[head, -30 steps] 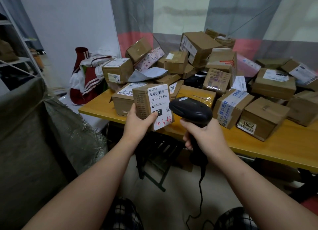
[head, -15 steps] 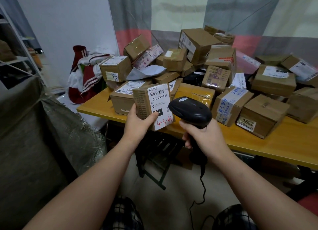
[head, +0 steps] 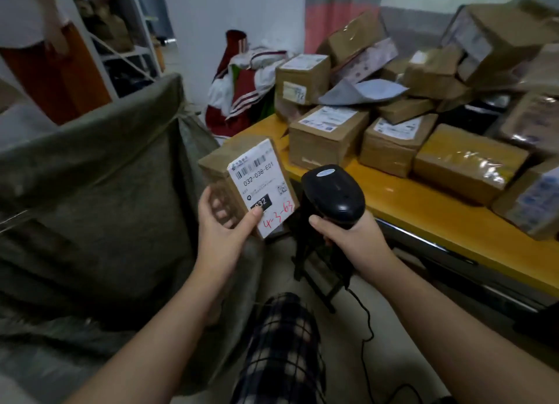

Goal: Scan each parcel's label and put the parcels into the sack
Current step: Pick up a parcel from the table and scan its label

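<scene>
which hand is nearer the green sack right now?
Left. The left hand, holding the parcel, is next to the sack. The right hand, holding the scanner, is farther off on the parcel's other side, by the table edge.

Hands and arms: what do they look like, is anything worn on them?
Both are bare. The left hand and right hand show no gloves, rings or watch, and no sleeve covers either forearm within the picture. The only clothing in sight is dark checked fabric over the knees.
</scene>
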Tool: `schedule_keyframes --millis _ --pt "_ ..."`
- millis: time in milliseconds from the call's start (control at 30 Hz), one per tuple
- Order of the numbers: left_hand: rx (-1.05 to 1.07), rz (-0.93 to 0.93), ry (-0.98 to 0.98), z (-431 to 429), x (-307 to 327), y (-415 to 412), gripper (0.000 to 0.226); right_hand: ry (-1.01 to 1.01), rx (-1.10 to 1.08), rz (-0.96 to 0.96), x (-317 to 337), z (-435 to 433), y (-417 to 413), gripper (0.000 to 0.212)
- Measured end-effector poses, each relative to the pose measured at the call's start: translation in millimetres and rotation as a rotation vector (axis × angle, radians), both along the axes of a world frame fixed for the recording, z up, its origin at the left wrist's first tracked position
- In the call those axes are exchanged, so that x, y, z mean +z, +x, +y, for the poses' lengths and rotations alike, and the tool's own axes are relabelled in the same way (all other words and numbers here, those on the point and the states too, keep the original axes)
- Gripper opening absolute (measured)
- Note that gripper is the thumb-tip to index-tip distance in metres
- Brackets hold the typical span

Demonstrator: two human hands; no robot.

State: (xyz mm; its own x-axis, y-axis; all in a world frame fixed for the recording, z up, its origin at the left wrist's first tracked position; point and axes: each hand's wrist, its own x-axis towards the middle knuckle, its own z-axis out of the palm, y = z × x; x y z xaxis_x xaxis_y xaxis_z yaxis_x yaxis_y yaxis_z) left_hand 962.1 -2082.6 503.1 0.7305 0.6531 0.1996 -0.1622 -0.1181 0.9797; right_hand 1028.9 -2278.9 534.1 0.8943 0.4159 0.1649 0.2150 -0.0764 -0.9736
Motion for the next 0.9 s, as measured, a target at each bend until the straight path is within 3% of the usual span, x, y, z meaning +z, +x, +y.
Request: schedule_keyframes --millis 133,233,367,433,567,700,900 --pt "0.18 0.15 0.035 53 -40 -30 0.09 -0.107 0.032 -0.006 -40 61 8 0.039" --pt "0.266 0.345 0.124 83 -66 -46 0.102 -0.3 0.052 -0.064 -67 96 19 0.028" --pt "0.281 0.631 0.364 108 -88 -57 0.106 -0.424 0.117 -0.087 -92 126 28 0.052" --pt "0.225 0.838 0.546 119 -97 -58 0.106 -0.417 0.198 0.005 -102 138 30 0.072" --pt "0.127 1.144 0.846 135 -116 -59 0.106 -0.397 0.177 0.096 -119 158 31 0.048" --pt "0.047 1.119 0.886 132 -125 -50 0.101 -0.414 0.094 -0.007 -132 157 30 0.039" --pt "0.004 0.729 0.933 94 -96 -23 0.063 -0.424 0.035 -0.071 -116 110 27 0.022"
